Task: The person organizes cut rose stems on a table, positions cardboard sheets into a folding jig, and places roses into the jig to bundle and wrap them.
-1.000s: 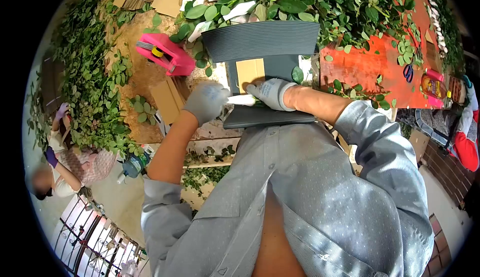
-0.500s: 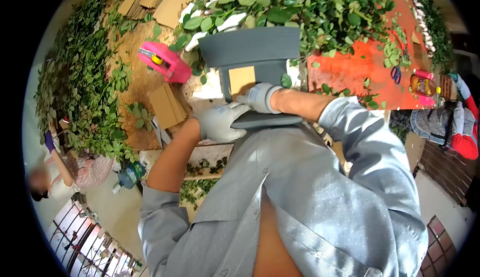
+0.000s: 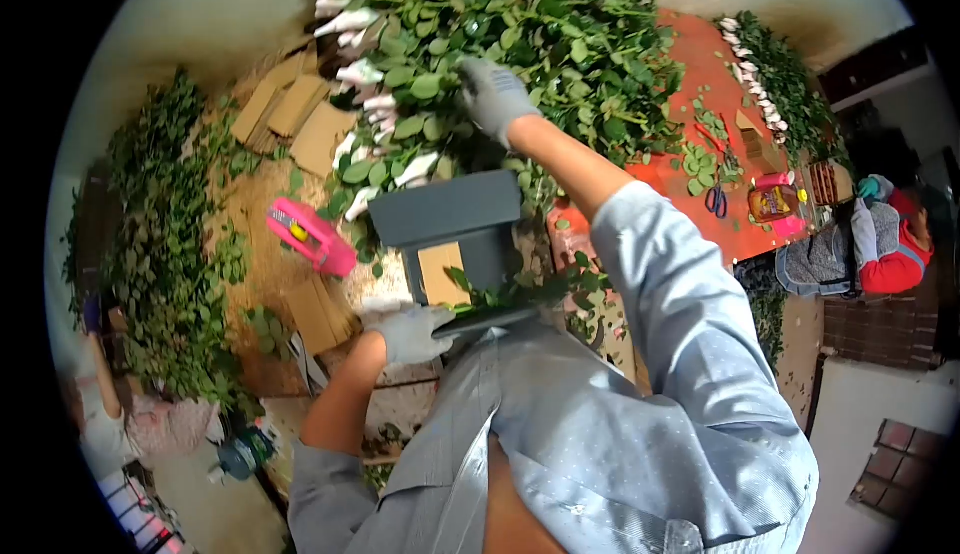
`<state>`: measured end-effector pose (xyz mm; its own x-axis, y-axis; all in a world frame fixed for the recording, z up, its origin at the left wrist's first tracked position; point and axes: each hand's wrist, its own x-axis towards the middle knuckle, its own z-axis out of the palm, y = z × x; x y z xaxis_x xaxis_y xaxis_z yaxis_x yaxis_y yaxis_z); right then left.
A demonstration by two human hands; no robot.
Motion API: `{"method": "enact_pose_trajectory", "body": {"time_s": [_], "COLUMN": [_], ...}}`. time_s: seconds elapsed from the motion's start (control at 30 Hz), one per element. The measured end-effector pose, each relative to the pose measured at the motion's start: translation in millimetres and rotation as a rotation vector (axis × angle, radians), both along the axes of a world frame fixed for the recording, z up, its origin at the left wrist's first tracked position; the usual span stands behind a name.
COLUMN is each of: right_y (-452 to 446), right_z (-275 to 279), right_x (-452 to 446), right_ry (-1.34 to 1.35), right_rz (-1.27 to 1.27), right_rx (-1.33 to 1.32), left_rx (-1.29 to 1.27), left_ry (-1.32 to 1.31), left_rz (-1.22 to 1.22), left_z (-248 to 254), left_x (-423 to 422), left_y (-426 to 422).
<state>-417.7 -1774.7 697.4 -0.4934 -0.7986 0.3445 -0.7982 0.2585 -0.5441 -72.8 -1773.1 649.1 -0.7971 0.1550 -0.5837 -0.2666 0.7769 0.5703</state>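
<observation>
My left hand (image 3: 412, 336), in a pale grey glove, has its fingers closed around the near left edge of a dark grey stand (image 3: 445, 209). A piece of tan cardboard (image 3: 443, 272) lies on the stand, with green leaves (image 3: 490, 299) by its near side. My right hand (image 3: 495, 102), gloved too, is stretched out over the heap of leafy stems (image 3: 560, 64) beyond the stand. Its fingers point down among the leaves, and their tips are hidden. White-wrapped ends (image 3: 345, 22) line the heap's left side.
A pink tape dispenser (image 3: 312, 237) and cardboard pieces (image 3: 318, 316) lie on the left. Blue-handled scissors (image 3: 716, 202) and a bottle (image 3: 775, 202) are on the red surface (image 3: 690, 54). One person (image 3: 895, 244) is at far right, another (image 3: 150, 424) at far left.
My right hand has left the cardboard on the stand and moved up and away to the heap. Leaves now show by the stand's near edge. My left hand stays at that edge.
</observation>
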Motion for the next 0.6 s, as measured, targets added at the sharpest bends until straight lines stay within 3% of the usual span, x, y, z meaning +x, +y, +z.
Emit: {"method": "enact_pose_trajectory", "body": {"time_s": [0.13, 0.2, 0.27, 0.3, 0.4, 0.47, 0.6], "right_y": [-34.7, -46.4, -46.9, -42.1, -24.1, -2.1, 65.6], "right_z": [-24.7, -36.3, -31.7, -30.6, -10.2, 7.8, 78.7], "right_x": [-21.8, -22.4, -18.6, -15.8, -12.7, -12.0, 10.4], "right_ry": [0.101, 0.166, 0.168, 0.281, 0.555, 0.731, 0.759], "right_rz": [-0.075, -0.101, -0.020, 0.016, 0.153, 0.162, 0.347], "right_rx": [0.284, 0.321, 0.657, 0.674, 0.658, 0.503, 0.278], "left_rx": [-0.003, -0.011, 0.051, 0.086, 0.097, 0.073, 0.029], "left_ry": [0.097, 0.072, -0.048, -0.082, -0.006, -0.026, -0.041], "left_rz": [0.034, 0.039, 0.107, 0.094, 0.113, 0.115, 0.147], "left_z": [-7.2, 0.0, 5.5, 0.0, 4.0, 2.7, -5.2], "left_x": [7.1, 3.2, 1.5, 1.6, 3.3, 2.5, 5.9], "left_y": [1.0, 2.3, 2.6, -0.3, 1.3, 2.3, 5.0]}}
